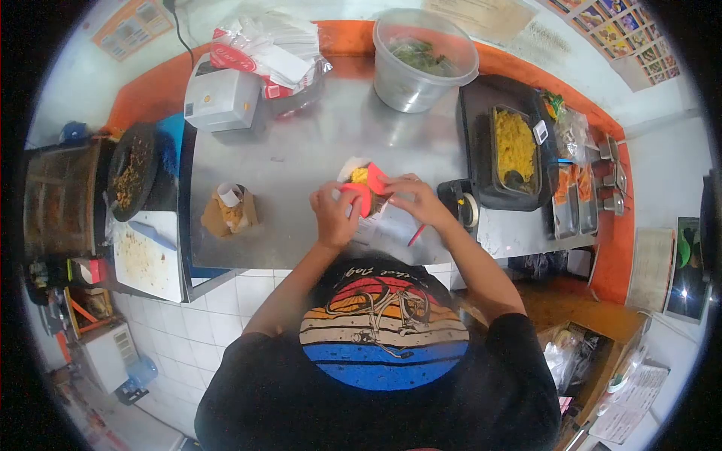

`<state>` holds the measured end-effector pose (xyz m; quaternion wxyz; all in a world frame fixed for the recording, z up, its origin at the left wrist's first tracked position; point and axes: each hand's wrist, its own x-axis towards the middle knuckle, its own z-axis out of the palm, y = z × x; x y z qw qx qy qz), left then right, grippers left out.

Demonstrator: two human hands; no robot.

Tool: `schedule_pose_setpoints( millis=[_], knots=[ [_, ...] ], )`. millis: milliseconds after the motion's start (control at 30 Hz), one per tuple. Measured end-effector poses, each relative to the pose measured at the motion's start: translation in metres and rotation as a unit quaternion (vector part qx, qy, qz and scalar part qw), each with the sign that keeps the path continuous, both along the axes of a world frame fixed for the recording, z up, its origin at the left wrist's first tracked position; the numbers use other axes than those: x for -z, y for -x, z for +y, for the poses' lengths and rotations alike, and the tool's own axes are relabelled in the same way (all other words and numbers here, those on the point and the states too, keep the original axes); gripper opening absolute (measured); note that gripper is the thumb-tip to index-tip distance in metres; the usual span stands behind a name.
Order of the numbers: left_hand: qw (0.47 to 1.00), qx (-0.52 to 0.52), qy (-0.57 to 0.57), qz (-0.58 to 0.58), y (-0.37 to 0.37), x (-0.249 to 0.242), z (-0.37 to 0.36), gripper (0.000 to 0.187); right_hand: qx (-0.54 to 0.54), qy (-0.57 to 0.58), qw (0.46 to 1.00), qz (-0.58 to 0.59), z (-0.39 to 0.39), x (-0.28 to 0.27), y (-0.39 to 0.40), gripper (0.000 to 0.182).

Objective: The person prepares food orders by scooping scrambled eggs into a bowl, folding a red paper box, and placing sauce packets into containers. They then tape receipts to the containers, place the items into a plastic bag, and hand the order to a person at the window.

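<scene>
At the middle of the steel table (301,150), both hands are on a small red-flapped food packet (364,199). Yellow food (359,176) shows between its flaps, with whitish wrapping around it. My left hand (336,216) is closed on the near left flap, thumb and fingers pinching it. My right hand (414,200) grips the right side, its fingers bent over the other flap. The fingers partly hide the packet's contents. A thin red strip (417,234) lies on the table just below my right hand.
Left: opened brown paper with food (218,219), a white cup (230,196), a cutting board (147,263) with a knife (153,234), a dark stone mortar (133,169). Behind: a white printer (222,98), a plastic tub (421,90). Right: yellow rice (515,146), a tape dispenser (459,204), metal trays (587,210).
</scene>
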<state>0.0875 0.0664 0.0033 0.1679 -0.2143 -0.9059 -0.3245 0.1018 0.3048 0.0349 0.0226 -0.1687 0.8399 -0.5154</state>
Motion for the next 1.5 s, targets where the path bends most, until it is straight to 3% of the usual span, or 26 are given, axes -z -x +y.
schedule_pose_setpoints(
  millis=[33, 133, 233, 333, 433, 533, 633, 833, 1033, 1133, 1233, 1333, 1433, 1500],
  knots=[
    [0.999, -0.038, 0.004, -0.017, -0.001, -0.005, 0.003, 0.046, 0.008, 0.007, 1.0, -0.012, 0.002, 0.003, 0.002, 0.021],
    [0.958, -0.036, -0.28, -0.04, 0.007, -0.017, 0.015, 0.059, 0.069, 0.066, 0.994, -0.05, -0.006, 0.011, 0.004, 0.015],
    [0.951, 0.043, -0.264, -0.156, 0.007, -0.019, 0.012, 0.077, 0.07, 0.032, 0.995, -0.056, -0.014, 0.007, 0.01, 0.015],
    [0.92, 0.034, -0.34, -0.193, 0.01, -0.01, 0.016, 0.065, 0.127, 0.213, 0.965, -0.085, -0.032, 0.032, 0.012, 0.025],
    [0.971, 0.034, -0.214, -0.097, 0.019, -0.002, 0.011, 0.041, 0.187, 0.165, 0.968, -0.038, -0.039, 0.039, 0.008, 0.035],
    [0.979, 0.016, -0.197, -0.047, 0.033, 0.002, 0.011, 0.022, 0.233, 0.161, 0.959, 0.001, -0.045, 0.05, 0.005, 0.04],
    [0.993, 0.034, -0.116, 0.006, 0.048, 0.001, 0.008, 0.026, 0.251, 0.205, 0.946, -0.016, -0.049, 0.057, 0.002, 0.037],
    [0.973, 0.17, -0.145, 0.054, 0.057, 0.002, 0.009, 0.033, 0.258, 0.214, 0.942, 0.007, -0.051, 0.06, 0.001, 0.034],
    [0.954, 0.29, -0.072, 0.016, 0.049, -0.016, -0.004, 0.035, 0.232, 0.155, 0.96, 0.01, -0.041, 0.05, 0.002, 0.034],
    [0.938, 0.342, -0.026, -0.056, 0.067, -0.018, -0.007, 0.032, 0.224, 0.192, 0.955, -0.003, -0.037, 0.049, 0.005, 0.033],
    [0.897, 0.436, 0.066, 0.006, 0.092, -0.04, 0.016, 0.034, 0.246, 0.134, 0.96, 0.005, -0.038, 0.049, 0.002, 0.031],
    [0.878, 0.467, 0.081, 0.059, 0.096, -0.032, 0.028, 0.04, 0.403, -0.059, 0.899, 0.162, -0.053, 0.032, -0.014, 0.03],
    [0.889, 0.415, 0.192, -0.004, 0.088, -0.046, 0.023, 0.048, 0.403, -0.087, 0.903, 0.123, -0.056, 0.018, -0.044, 0.031],
    [0.908, 0.339, 0.245, -0.04, 0.075, -0.051, 0.018, 0.05, 0.294, 0.011, 0.956, -0.014, -0.051, 0.019, -0.056, 0.034]
  ],
)
